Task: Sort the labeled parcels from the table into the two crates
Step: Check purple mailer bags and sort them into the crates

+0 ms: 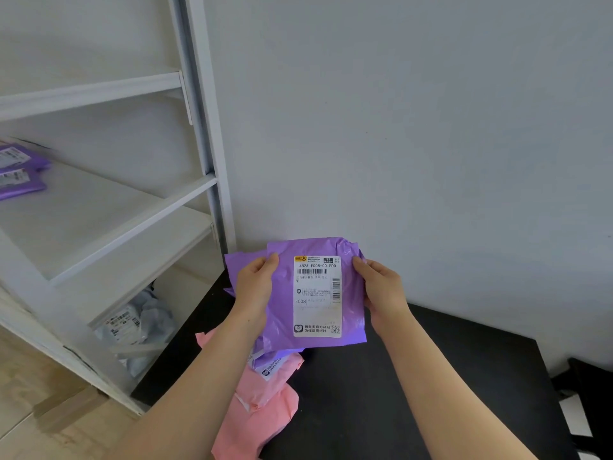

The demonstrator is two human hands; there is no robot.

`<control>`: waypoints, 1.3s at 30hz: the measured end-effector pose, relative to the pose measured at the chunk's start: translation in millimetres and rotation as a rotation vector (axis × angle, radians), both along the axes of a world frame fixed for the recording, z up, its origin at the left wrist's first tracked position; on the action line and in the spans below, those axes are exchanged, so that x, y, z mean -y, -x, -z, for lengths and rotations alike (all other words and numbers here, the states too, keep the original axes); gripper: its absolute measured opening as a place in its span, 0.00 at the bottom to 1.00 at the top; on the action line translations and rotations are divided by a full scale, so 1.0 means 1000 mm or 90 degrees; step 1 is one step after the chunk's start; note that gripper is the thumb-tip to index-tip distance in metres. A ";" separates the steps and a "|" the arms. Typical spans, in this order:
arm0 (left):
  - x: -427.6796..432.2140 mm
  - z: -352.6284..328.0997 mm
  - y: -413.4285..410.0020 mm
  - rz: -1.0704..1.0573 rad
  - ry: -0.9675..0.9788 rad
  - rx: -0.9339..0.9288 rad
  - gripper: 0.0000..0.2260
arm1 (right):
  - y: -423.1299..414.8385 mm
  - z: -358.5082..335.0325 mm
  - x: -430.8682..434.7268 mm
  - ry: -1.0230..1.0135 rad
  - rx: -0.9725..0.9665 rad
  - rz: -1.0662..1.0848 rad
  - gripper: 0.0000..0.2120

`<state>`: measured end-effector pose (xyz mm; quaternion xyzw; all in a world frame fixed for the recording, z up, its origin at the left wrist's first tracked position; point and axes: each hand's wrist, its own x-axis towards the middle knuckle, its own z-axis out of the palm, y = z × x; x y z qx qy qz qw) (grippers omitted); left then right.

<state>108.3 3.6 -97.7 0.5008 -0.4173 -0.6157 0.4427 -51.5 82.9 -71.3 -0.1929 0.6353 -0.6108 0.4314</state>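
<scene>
A purple parcel [350,303] with a white shipping label reading E008 is held up above the black table [431,376], label facing me. My left hand [253,288] grips its left edge and my right hand [381,290] grips its right edge. A second purple parcel [240,260] shows behind my left hand. Under the held one lie another purple parcel [272,361] and two pink parcels [262,413] on the table's left part. No crate is in view.
A white shelf unit [132,224] stands to the left. Two purple parcels [20,171] lie on its middle shelf, and grey parcels [136,323] sit on the lowest shelf. A white wall is behind the table. Wooden floor shows at lower left.
</scene>
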 end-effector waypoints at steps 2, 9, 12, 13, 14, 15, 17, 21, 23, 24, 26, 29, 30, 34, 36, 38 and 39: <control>0.000 0.001 0.000 0.004 -0.006 -0.009 0.11 | 0.000 -0.001 -0.001 -0.009 0.001 0.006 0.11; 0.000 0.001 0.003 0.002 -0.026 -0.015 0.11 | 0.000 -0.002 -0.003 -0.011 0.048 0.035 0.08; 0.001 0.003 0.004 -0.001 -0.033 -0.007 0.11 | 0.000 -0.002 -0.004 -0.010 0.059 0.046 0.07; 0.001 0.003 0.005 0.001 -0.032 -0.005 0.11 | 0.000 -0.003 -0.005 -0.012 0.058 0.051 0.06; 0.001 0.003 0.006 0.001 -0.034 -0.005 0.11 | 0.000 -0.003 -0.005 -0.015 0.056 0.056 0.07; 0.001 0.003 0.006 -0.001 -0.034 -0.004 0.10 | 0.000 -0.004 -0.006 -0.019 0.054 0.060 0.08; 0.000 0.003 0.007 0.001 -0.037 -0.001 0.10 | 0.001 -0.005 -0.007 -0.021 0.050 0.065 0.11; 0.000 0.004 0.008 -0.006 -0.037 -0.009 0.10 | 0.000 -0.009 -0.011 -0.025 0.044 0.072 0.14; 0.000 0.005 0.009 -0.007 -0.035 -0.016 0.10 | -0.001 -0.010 -0.013 -0.021 0.047 0.073 0.12; 0.000 0.006 0.009 -0.007 -0.036 -0.016 0.10 | -0.001 -0.010 -0.013 -0.019 0.044 0.066 0.11; -0.001 0.005 0.009 -0.021 -0.042 -0.025 0.09 | 0.001 -0.009 -0.014 -0.018 0.018 0.021 0.11; -0.003 0.000 0.008 -0.052 -0.057 -0.061 0.06 | 0.007 -0.006 -0.018 -0.055 -0.041 -0.155 0.17; -0.003 -0.001 0.008 -0.059 -0.059 -0.077 0.06 | 0.009 -0.006 -0.020 -0.068 -0.052 -0.226 0.16; -0.005 -0.003 0.010 -0.083 -0.043 -0.105 0.07 | 0.015 0.004 -0.031 -0.143 -0.077 -0.426 0.21; -0.006 -0.003 0.011 -0.084 -0.040 -0.098 0.07 | 0.017 0.013 -0.032 -0.193 -0.136 -0.452 0.24; -0.006 -0.002 0.011 -0.091 -0.042 -0.092 0.06 | 0.018 0.018 -0.033 -0.218 -0.197 -0.432 0.22; -0.006 -0.001 0.011 -0.093 -0.044 -0.092 0.05 | 0.019 0.020 -0.033 -0.227 -0.218 -0.423 0.21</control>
